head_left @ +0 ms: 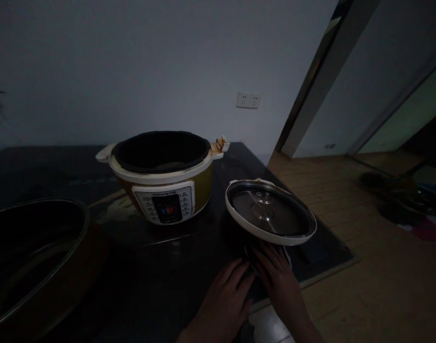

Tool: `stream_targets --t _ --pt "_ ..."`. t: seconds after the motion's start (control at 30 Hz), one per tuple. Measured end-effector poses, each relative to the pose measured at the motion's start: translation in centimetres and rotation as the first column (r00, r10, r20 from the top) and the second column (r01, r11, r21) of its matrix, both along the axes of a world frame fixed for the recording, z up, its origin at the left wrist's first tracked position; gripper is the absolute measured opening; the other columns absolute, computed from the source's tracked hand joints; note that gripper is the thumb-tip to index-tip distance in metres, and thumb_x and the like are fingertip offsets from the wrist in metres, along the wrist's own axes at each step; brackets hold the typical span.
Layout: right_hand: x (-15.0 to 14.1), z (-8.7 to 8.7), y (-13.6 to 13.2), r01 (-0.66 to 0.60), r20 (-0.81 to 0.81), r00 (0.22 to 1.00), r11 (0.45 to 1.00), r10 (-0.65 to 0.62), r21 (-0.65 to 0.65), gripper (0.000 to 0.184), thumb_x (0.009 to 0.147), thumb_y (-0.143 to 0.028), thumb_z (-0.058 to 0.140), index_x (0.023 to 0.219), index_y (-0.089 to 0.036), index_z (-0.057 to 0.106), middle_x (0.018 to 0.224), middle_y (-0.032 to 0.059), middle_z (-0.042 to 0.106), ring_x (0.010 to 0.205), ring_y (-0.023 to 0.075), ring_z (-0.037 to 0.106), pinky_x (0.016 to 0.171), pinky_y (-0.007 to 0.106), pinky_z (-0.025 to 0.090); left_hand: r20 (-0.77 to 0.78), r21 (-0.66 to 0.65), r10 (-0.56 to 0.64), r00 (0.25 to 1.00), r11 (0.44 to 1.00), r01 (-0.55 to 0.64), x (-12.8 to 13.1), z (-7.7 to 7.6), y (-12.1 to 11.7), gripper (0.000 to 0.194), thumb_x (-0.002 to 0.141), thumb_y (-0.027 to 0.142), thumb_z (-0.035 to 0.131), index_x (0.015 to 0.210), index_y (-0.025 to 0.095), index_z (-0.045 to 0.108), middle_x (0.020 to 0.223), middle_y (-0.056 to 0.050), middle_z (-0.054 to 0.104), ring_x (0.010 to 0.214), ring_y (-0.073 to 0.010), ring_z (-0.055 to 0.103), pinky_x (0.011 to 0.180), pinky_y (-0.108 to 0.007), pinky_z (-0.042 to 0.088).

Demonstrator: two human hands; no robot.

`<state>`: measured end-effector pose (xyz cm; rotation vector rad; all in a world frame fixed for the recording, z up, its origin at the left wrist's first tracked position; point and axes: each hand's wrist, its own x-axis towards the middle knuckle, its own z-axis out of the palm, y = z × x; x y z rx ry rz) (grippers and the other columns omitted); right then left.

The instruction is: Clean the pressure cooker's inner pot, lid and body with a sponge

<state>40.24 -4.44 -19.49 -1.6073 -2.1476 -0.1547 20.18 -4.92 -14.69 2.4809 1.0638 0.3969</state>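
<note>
My left hand (223, 297) is low in the middle of the view, its fingers bent together beside a small dark thing with pale edges (252, 267). From the other side, my right hand (278, 272) curls its fingers over the same thing. Shadow and my fingers hide most of it, so its kind is unclear. Just beyond my right fingertips lies a round pot lid (266, 214), its metal inner side up and its rim white. An electric pressure cooker (200, 190) stands lidless behind and to the left, with a dark inside and a lit front panel.
At the lower left is a large dark pot (80, 238). All stand on a dark glossy table (161, 267), whose right edge borders a wooden floor (382, 295). The pale wall behind has a double socket (248, 100). Dim items lie on the floor at the far right.
</note>
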Motion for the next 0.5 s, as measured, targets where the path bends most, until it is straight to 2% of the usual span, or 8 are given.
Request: stream_targets --t 0.17,0.23,0.3,0.43,0.5 --pt "0.3 -0.1 -0.4 -0.043 -0.031 0.999 0.997 0.045 0.06 0.041 0.095 -0.032 0.044 0.135 -0.028 0.05 0.136 0.0064 0.056 0.126 0.0282 0.051 0.1 0.054 0.046 0.117 0.047 -0.091 0.989 0.995 0.086 -1.4 0.6 0.2 0.039 0.091 0.032 0.053 0.128 0.022 0.055 0.137 -0.007 0.056 0.128 -0.0244 0.049 0.104 -0.043 0.046" --pt "0.0 0.1 -0.5 -0.051 -0.073 0.996 0.992 0.059 0.112 0.04 0.094 -0.031 0.045 0.134 -0.028 0.05 0.133 0.0059 0.058 0.124 0.0265 0.054 0.1 0.049 0.048 0.174 0.102 -0.133 0.976 0.988 0.116 -2.4 1.1 0.4 0.036 0.091 0.03 0.053 0.126 0.022 0.056 0.129 -0.005 0.062 0.12 -0.0208 0.057 0.104 -0.04 0.046" --pt "-0.7 0.5 -0.4 -0.107 -0.1 0.987 0.98 0.125 0.17 0.038 0.093 -0.029 0.047 0.13 -0.027 0.054 0.127 0.005 0.063 0.117 0.0242 0.06 0.095 0.042 0.053 0.241 0.16 -0.141 0.96 0.982 0.104 -3.8 1.9 0.6 0.033 0.09 0.026 0.053 0.123 0.022 0.056 0.121 -0.003 0.067 0.111 -0.0168 0.063 0.103 -0.037 0.047" --pt "-4.0 1.5 0.1 -0.318 -0.19 0.918 0.933 0.348 0.168 0.027 0.09 -0.026 0.053 0.115 -0.028 0.063 0.108 0.0025 0.073 0.097 0.0191 0.07 0.08 0.025 0.058 0.421 0.257 -0.076 0.904 0.966 -0.039 -7.9 4.9 0.3 0.03 0.087 0.015 0.053 0.115 0.024 0.059 0.108 0.002 0.073 0.098 -0.0107 0.068 0.098 -0.025 0.049" --pt "-6.7 2.3 0.4 -0.33 -0.327 0.878 0.937 0.349 0.113 0.019 0.09 -0.028 0.054 0.105 -0.028 0.065 0.098 0.0018 0.075 0.089 0.0178 0.072 0.078 0.023 0.057 0.501 0.263 0.035 0.865 0.946 -0.19 -10.6 6.6 -0.4 0.033 0.085 0.009 0.051 0.113 0.026 0.06 0.103 0.002 0.074 0.096 -0.0099 0.068 0.092 -0.021 0.051"
